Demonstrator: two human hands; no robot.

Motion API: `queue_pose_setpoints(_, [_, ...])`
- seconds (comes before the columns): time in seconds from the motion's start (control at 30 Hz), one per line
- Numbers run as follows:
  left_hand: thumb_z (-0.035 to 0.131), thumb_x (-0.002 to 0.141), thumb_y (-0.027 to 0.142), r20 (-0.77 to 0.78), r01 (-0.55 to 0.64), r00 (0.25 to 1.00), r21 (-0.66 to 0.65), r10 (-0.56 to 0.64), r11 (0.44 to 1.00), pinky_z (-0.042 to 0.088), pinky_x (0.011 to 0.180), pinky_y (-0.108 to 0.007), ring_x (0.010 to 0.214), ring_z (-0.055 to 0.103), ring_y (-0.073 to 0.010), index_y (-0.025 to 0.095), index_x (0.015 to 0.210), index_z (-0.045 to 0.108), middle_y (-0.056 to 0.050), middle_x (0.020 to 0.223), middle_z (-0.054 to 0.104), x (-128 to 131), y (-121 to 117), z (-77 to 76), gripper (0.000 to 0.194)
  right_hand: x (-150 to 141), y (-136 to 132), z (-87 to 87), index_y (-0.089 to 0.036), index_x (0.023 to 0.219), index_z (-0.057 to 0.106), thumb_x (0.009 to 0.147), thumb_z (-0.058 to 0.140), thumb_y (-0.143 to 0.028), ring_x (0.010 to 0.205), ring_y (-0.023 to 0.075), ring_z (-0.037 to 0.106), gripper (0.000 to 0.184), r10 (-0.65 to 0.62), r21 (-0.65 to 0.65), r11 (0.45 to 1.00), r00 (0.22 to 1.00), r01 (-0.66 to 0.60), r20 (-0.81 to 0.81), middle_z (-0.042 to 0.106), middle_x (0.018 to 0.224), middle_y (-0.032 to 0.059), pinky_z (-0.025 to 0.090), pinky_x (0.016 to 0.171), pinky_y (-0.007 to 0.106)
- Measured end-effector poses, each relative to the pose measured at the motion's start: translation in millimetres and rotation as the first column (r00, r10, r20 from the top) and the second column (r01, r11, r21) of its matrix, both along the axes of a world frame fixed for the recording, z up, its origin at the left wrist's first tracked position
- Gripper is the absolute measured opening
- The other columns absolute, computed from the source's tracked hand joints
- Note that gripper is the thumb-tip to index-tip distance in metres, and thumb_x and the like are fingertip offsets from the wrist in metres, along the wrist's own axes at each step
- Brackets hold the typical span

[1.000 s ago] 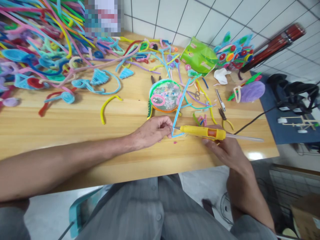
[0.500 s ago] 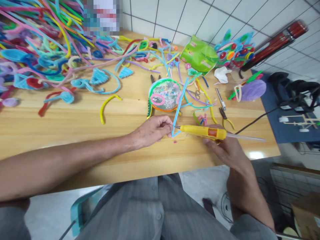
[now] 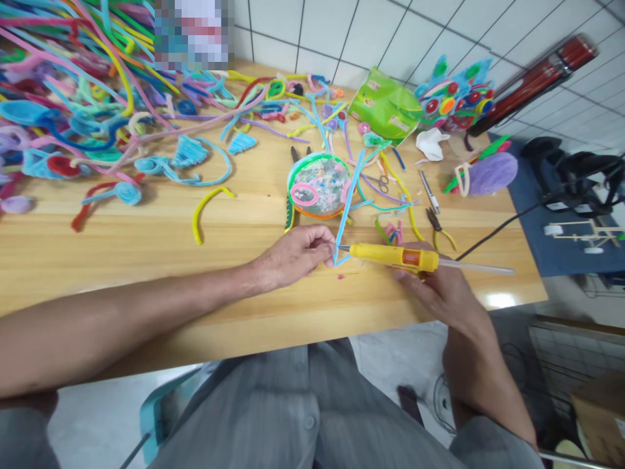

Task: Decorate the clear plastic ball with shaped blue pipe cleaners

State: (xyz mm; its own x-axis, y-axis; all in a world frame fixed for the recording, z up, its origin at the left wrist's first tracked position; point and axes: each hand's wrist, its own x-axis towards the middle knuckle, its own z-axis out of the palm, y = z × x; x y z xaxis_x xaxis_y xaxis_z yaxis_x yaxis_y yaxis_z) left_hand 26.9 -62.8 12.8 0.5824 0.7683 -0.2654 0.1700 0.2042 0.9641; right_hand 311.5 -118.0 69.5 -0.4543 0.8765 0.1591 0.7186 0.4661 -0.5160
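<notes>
My left hand (image 3: 305, 255) pinches a bent blue pipe cleaner (image 3: 346, 212) near its fold, with one long end rising and a short end pointing right. My right hand (image 3: 442, 286) is wrapped around a yellow hot glue gun (image 3: 393, 255), a clear glue stick (image 3: 481, 266) jutting from its back. The nozzle meets the pipe cleaner right beside my left fingertips. Just beyond the hands sits a round dish (image 3: 322, 185) with a green and orange rim, a pink ring on it and small scraps inside. A small pink bit (image 3: 340, 277) lies below the fold.
A heap of coloured pipe cleaners (image 3: 97, 98) covers the back left. Pliers (image 3: 441, 231), a utility knife (image 3: 430, 192), scissors (image 3: 381, 184) and a purple oval piece (image 3: 491, 174) lie to the right. A green packet (image 3: 385, 107) stands near the tiled wall. A black cable (image 3: 498, 231) crosses the right edge.
The whole view has shifted very slightly. Both hands, the glue gun and the blue pipe cleaner hold nearly the same positions, with the nozzle still at the fold.
</notes>
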Motion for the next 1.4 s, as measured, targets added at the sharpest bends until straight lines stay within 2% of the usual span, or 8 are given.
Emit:
queue_pose_setpoints(0.5, [0.058, 0.092, 0.025, 0.018, -0.012, 1.0, -0.062, 0.014, 0.998, 0.035, 0.046, -0.019, 0.049, 0.045, -0.0061, 0.019, 0.086, 0.061, 0.003, 0.075, 0.068, 1.5, 0.6, 4.4, 0.01, -0.7, -1.4, 2.2, -0.027, 0.102, 0.065, 0.104, 0.06, -0.044, 0.088, 0.0272, 0.075, 0.018, -0.013, -0.01, 1.0, 1.0, 0.013, -0.011, 0.076, 0.103, 0.0079, 0.062, 0.079, 0.044])
queue_pose_setpoints(0.73, [0.059, 0.09, 0.024, 0.005, -0.015, 1.0, -0.067, 0.016, 0.998, 0.034, 0.046, -0.019, 0.049, 0.044, -0.0061, 0.018, 0.083, 0.063, 0.004, 0.071, 0.065, 0.6, -0.7, 7.6, 0.01, -1.6, -1.7, 3.2, -0.027, 0.103, 0.064, 0.105, 0.059, -0.044, 0.085, 0.0258, 0.074, 0.017, 0.013, 0.028, 1.0, 1.0, -0.013, 0.006, 0.076, 0.102, 0.0072, 0.062, 0.076, 0.042])
queue_pose_setpoints(0.83, [0.059, 0.089, 0.023, 0.003, -0.018, 1.0, -0.055, 0.018, 0.998, 0.033, 0.046, -0.019, 0.049, 0.043, -0.0062, 0.018, 0.082, 0.063, 0.004, 0.068, 0.063, 0.3, -0.7, 6.4, 0.01, -2.1, -1.6, 3.1, -0.026, 0.105, 0.064, 0.105, 0.059, -0.041, 0.085, 0.0253, 0.074, 0.016, 0.027, 0.057, 0.998, 0.999, -0.028, 0.019, 0.076, 0.101, 0.0075, 0.061, 0.074, 0.041])
queue_pose_setpoints(0.97, [0.059, 0.09, 0.025, 0.013, -0.024, 1.0, -0.035, 0.024, 0.999, 0.034, 0.047, -0.019, 0.05, 0.043, -0.0062, 0.018, 0.083, 0.064, 0.003, 0.07, 0.064, 0.2, 0.0, 2.5, 0.011, -2.4, -1.2, 3.5, -0.027, 0.105, 0.064, 0.105, 0.058, -0.042, 0.081, 0.025, 0.073, 0.016, 0.027, 0.028, 0.999, 0.999, -0.027, 0.022, 0.075, 0.098, 0.0069, 0.061, 0.072, 0.041])
queue_pose_setpoints(1.23, [0.058, 0.093, 0.029, 0.016, -0.016, 1.0, -0.035, 0.016, 0.999, 0.034, 0.046, -0.019, 0.049, 0.044, -0.0061, 0.019, 0.085, 0.063, 0.003, 0.073, 0.066, 0.5, 0.2, 0.6, 0.014, 2.1, -3.0, 0.0, -0.026, 0.106, 0.067, 0.104, 0.059, -0.043, 0.085, 0.0272, 0.074, 0.018, -0.011, 0.036, 0.999, 1.0, 0.01, 0.026, 0.076, 0.102, 0.0073, 0.061, 0.075, 0.043])
queue_pose_setpoints(1.4, [0.058, 0.093, 0.028, 0.019, -0.011, 1.0, -0.044, 0.012, 0.999, 0.035, 0.046, -0.019, 0.049, 0.045, -0.0063, 0.019, 0.085, 0.063, 0.003, 0.073, 0.066, 0.4, 0.5, 0.5, 0.014, -0.6, -2.8, 1.0, -0.029, 0.103, 0.066, 0.104, 0.06, -0.042, 0.085, 0.0277, 0.074, 0.014, 0.012, 0.019, 1.0, 1.0, -0.012, 0.0, 0.077, 0.102, 0.0067, 0.061, 0.075, 0.044])
